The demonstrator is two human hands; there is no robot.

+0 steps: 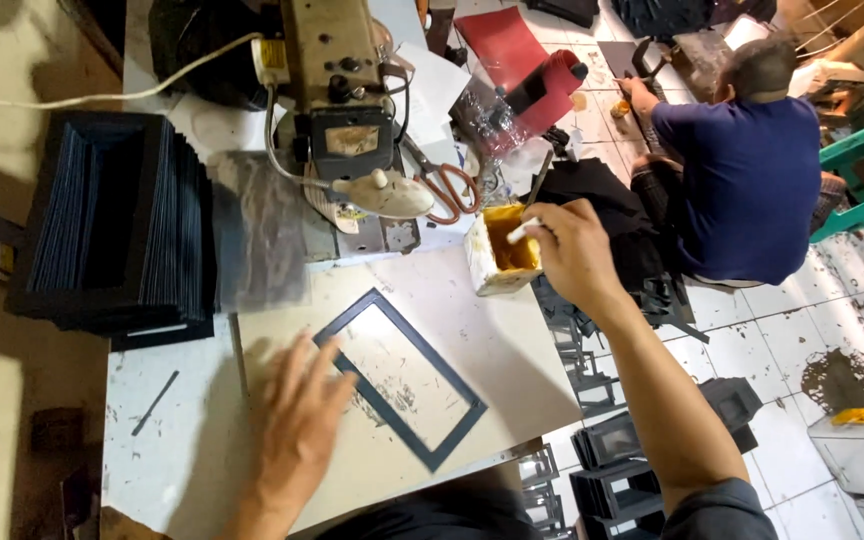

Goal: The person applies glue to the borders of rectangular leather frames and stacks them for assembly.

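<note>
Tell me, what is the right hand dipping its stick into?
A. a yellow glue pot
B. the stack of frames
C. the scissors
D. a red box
A: the right hand holds a white stick down inside the yellow pot.

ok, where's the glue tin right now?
Head view, right of centre: the yellow glue tin sits at the worktable's right edge, just below the orange-handled scissors, with the right hand dipping a white-handled brush into it.

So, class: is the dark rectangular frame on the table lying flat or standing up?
Lying flat. The dark frame rests on the pale work board, which shows through its opening; the left hand presses its near-left corner.
</note>
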